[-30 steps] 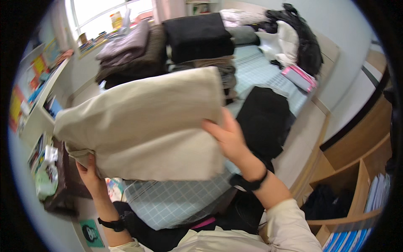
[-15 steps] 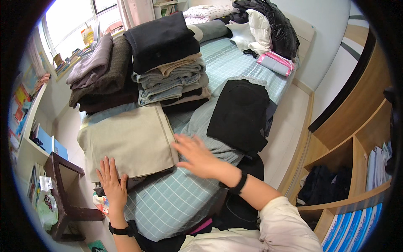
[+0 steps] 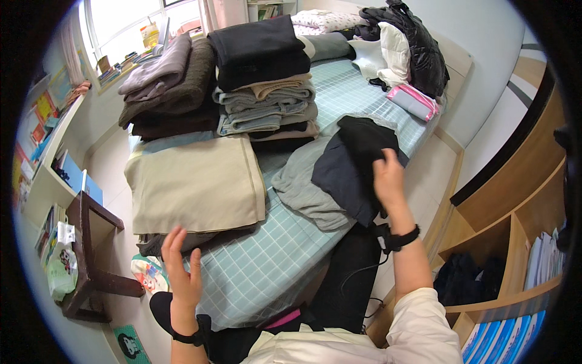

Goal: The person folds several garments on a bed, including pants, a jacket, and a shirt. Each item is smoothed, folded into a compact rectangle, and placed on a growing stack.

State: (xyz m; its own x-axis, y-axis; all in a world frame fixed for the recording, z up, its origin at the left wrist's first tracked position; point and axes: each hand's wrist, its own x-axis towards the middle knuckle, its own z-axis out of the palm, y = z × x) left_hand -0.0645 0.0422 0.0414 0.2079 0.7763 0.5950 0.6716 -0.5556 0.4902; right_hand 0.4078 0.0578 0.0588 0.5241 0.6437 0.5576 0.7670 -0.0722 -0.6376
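A folded beige garment (image 3: 197, 182) lies flat on a grey-brown one at the bed's near left. My left hand (image 3: 182, 270) is raised just in front of its near edge, open, fingers upright and holding nothing. To the right, my right hand (image 3: 389, 179) is closed on the right side of a black garment (image 3: 367, 136), whose cloth is pulled up and creased. A dark navy face of cloth (image 3: 342, 176) shows beside the black part. Beneath it a crumpled grey garment (image 3: 306, 191) spreads over the bed. My right fingertips are partly hidden behind the hand.
Tall stacks of folded clothes stand behind the beige garment: dark trousers over jeans (image 3: 260, 57), and brown and lilac knitwear (image 3: 170, 85). Jackets (image 3: 418, 54) are heaped at the bed's far end. A dark wooden stool (image 3: 91, 267) stands left, open shelves (image 3: 515, 242) right.
My right hand has moved from the beige garment's right edge to the black garment and pulled its cloth up. My left hand has come off the beige garment's near edge.
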